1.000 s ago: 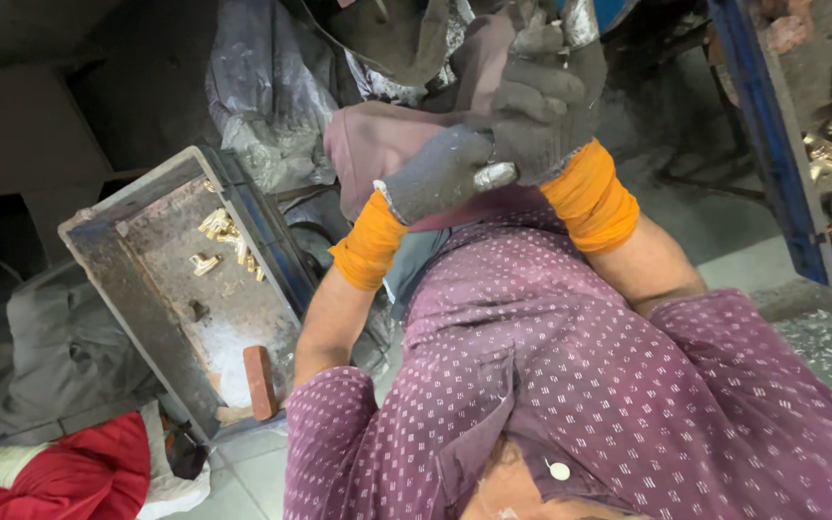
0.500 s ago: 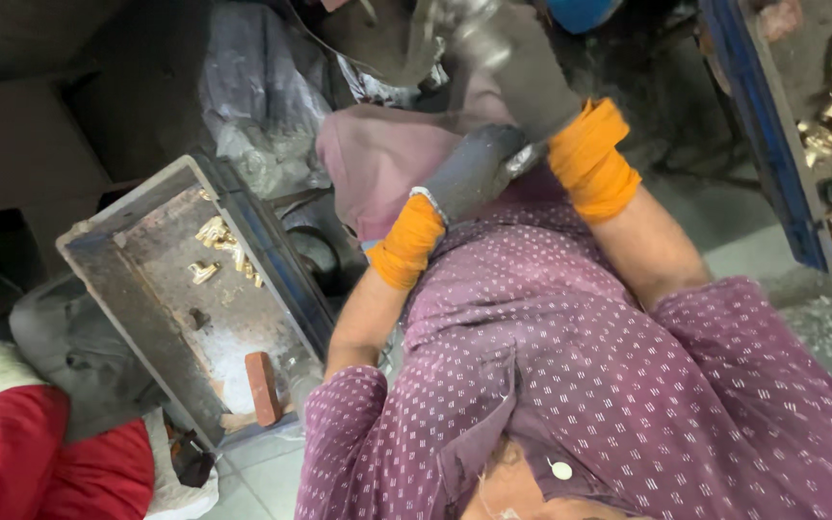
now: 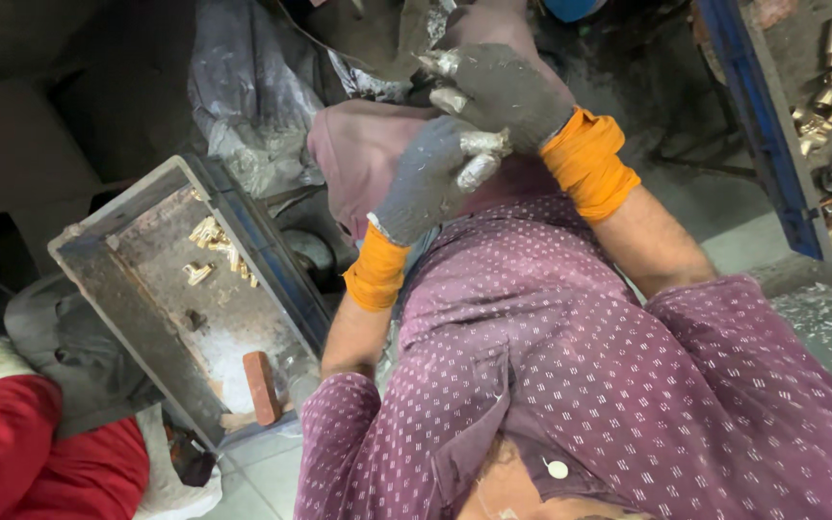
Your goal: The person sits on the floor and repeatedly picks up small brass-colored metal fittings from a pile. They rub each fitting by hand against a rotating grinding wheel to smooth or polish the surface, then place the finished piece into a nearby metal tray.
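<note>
Gloved hands [image 3: 479, 135] now lower, overlapping.

One view only, worn on the person's head, looking steeply down along their own chest. Very near: the purple dotted shirt [image 3: 580, 366] fills the lower right half. Both gloved hands, left hand [image 3: 430, 183] and right hand [image 3: 503, 87], sit top centre. Metal tray [image 3: 137, 318] lies at left on the floor, blue-edged crate [image 3: 763, 125] at the top right edge.
</note>
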